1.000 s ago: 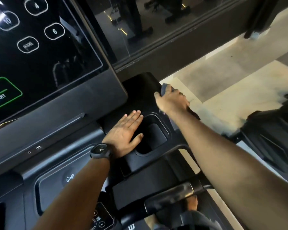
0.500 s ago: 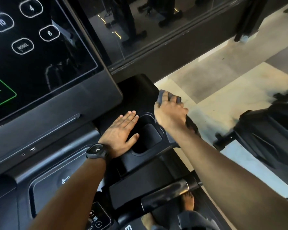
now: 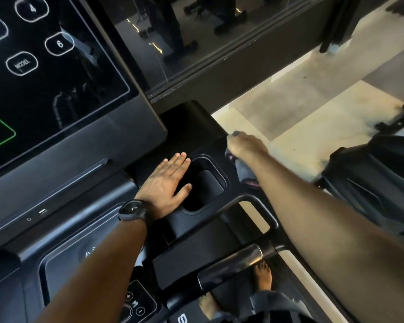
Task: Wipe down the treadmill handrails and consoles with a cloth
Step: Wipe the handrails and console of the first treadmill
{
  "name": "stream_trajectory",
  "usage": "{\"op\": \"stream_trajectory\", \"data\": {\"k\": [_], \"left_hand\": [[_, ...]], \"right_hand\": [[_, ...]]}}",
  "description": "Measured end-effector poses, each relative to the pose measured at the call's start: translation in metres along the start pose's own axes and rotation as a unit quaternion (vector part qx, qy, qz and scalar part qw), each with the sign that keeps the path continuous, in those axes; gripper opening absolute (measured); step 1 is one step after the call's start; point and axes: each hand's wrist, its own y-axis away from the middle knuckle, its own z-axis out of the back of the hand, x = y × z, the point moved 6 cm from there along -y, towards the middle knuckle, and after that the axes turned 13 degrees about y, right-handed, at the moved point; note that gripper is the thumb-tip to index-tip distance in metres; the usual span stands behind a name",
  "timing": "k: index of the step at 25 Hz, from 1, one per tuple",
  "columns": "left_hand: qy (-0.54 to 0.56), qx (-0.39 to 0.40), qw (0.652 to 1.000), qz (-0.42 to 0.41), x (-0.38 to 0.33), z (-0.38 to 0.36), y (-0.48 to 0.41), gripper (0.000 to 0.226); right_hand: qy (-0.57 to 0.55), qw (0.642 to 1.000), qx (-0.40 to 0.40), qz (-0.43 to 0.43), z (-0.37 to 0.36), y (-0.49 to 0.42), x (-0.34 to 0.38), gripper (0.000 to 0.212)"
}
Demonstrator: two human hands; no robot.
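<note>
Gripping a grey cloth (image 3: 244, 171) with my right hand (image 3: 245, 145) on the console edge (image 3: 196, 127); left hand (image 3: 166, 183) flat, fingers (image 3: 180, 160) together.

Cloth (image 3: 245, 171): dark grey, bunched, gripped by the right hand (image 3: 245, 145) on the tray's right edge, at 3 o'clock from the cup recess (image 3: 202, 183).
Console (image 3: 126, 145): black, screen lit, white-outlined keys; at 10 o'clock.
Handrail (image 3: 229, 266): glossy black bar, tilted; at 6 o'clock.
</note>
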Motion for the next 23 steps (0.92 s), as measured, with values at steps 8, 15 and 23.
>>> {"op": "stream_trajectory", "data": {"k": [8,15,23], "left_hand": [[-0.005,-0.003,1.000,-0.005,0.000,0.000,0.000,0.078],[-0.009,0.000,1.000,-0.003,0.001,0.000,0.000,0.079],[-0.005,0.001,1.000,0.001,-0.001,0.001,0.000,0.080]], "right_hand": [[0.022,1.000,-0.009,-0.015,-0.004,0.016,-0.012,0.048],[-0.025,0.998,0.017,-0.062,-0.010,0.027,-0.037,0.062],[0.068,0.995,-0.051,-0.060,-0.017,0.053,-0.034,0.074]]}}
